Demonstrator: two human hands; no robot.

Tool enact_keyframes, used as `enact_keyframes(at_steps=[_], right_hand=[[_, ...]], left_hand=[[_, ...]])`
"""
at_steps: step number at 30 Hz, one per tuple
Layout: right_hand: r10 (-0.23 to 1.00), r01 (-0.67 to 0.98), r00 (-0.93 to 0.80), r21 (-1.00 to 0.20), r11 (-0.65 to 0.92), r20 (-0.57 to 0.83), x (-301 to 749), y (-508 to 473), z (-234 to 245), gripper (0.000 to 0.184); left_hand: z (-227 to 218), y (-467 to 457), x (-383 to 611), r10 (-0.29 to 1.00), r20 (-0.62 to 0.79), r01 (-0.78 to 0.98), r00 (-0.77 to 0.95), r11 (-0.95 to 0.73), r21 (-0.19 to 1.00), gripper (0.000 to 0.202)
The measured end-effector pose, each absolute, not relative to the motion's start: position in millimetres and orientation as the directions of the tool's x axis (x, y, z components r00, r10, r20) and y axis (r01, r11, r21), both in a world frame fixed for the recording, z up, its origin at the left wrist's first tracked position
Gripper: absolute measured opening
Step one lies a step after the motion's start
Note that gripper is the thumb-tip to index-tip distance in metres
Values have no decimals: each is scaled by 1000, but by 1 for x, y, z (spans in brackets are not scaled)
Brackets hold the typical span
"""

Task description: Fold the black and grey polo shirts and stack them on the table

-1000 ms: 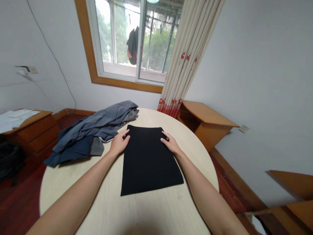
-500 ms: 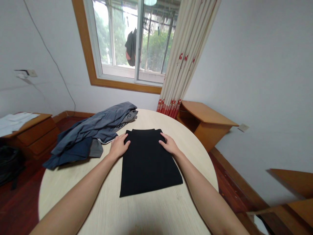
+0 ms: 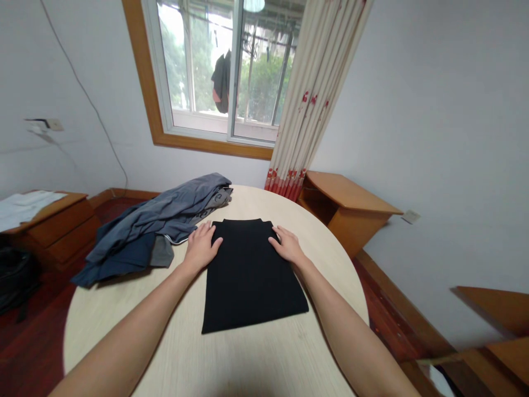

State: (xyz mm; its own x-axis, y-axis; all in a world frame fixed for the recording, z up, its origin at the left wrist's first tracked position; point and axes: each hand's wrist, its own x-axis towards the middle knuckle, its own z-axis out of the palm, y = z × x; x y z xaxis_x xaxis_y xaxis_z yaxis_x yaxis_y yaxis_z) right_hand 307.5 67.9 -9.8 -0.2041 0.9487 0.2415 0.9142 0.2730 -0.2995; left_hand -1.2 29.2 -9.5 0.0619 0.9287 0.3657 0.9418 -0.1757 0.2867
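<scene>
A folded black shirt [image 3: 254,275] lies flat on the round table, with a neckline-like band along its far edge. At its far left corner rests my left hand [image 3: 201,246], fingers stretched out and thumb on the cloth. My right hand [image 3: 288,245] lies at the opposite side, also with fingers extended and its thumb over the edge. Neither hand grips the fabric.
Left of the shirt, a loose heap of grey and navy clothes [image 3: 161,212] hangs over the edge of the pale table [image 3: 248,364]. Beyond stand a wooden cabinet [image 3: 351,194], a patterned curtain [image 3: 308,105] and a window. A drawer unit [image 3: 70,231] is at far left.
My left hand's fingers have shifted slightly outward from the shirt's far left corner. The right hand's fingers have moved a little outward too. The shirt lies practically unchanged.
</scene>
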Motion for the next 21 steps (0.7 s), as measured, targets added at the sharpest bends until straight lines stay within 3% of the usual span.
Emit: enact_keyframes(at_steps=[3, 8, 12, 16, 21], right_hand=[[919, 894, -301, -261, 365, 254, 290, 39, 11, 58], [833, 778, -535, -304, 550, 139, 248, -7, 13, 59], [861, 820, -504, -276, 502, 69, 234, -12, -1, 60], [897, 852, -431, -286, 439, 94, 242, 2, -8, 67], [963, 905, -255, -329, 271, 91, 267, 26, -19, 76]], left_hand=[[2, 6, 18, 895, 373, 911, 246, -345, 226, 53], [-3, -33, 53, 842, 232, 816, 488, -534, 221, 60], [-12, -36, 57, 890, 158, 865, 428, -454, 215, 64], [-15, -22, 42, 937, 133, 911, 323, -346, 226, 70], [-16, -8, 19, 971, 91, 935, 221, -237, 264, 73]])
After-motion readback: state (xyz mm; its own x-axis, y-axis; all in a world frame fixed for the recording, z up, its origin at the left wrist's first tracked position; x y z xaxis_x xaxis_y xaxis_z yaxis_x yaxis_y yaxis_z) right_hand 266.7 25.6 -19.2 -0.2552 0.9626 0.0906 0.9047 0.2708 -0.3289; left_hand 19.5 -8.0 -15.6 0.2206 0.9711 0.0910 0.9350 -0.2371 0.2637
